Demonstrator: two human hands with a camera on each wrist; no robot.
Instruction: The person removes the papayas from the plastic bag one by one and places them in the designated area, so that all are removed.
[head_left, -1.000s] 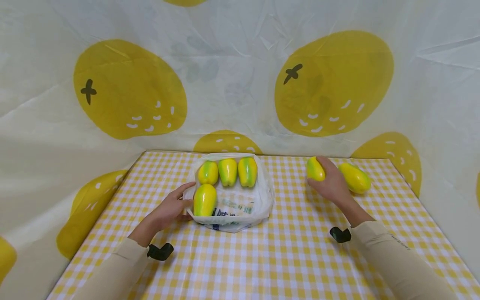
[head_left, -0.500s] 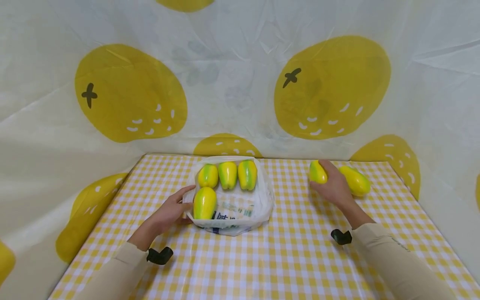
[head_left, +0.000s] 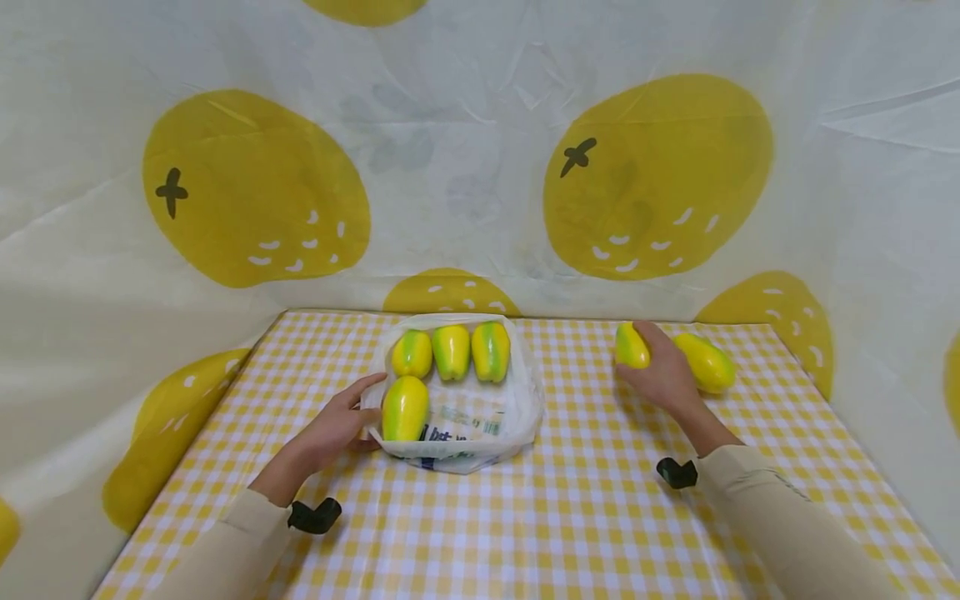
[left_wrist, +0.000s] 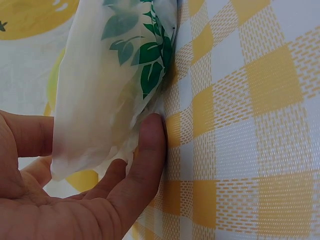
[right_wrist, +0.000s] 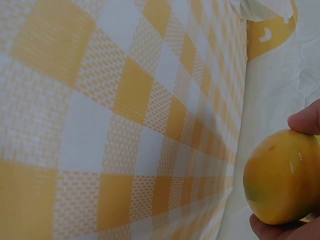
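My right hand grips a yellow-green papaya at the table's back right, thumb and fingers on its sides. The right wrist view shows the end of this papaya between thumb and fingertips. A second papaya lies just right of that hand. My left hand holds the left side of a white plastic bag. In the left wrist view, fingers and thumb stand on either side of the bag's wall. Several papayas sit inside the bag: a back row and one at front left.
A yellow-and-white checked cloth covers the table. Behind and at both sides hangs a pale curtain with large yellow fruit prints. The bag's mouth faces up, with printed plastic showing inside it.
The head view has shifted slightly. Both hands stay nearly where they were, the right on the papaya and the left at the bag's side.
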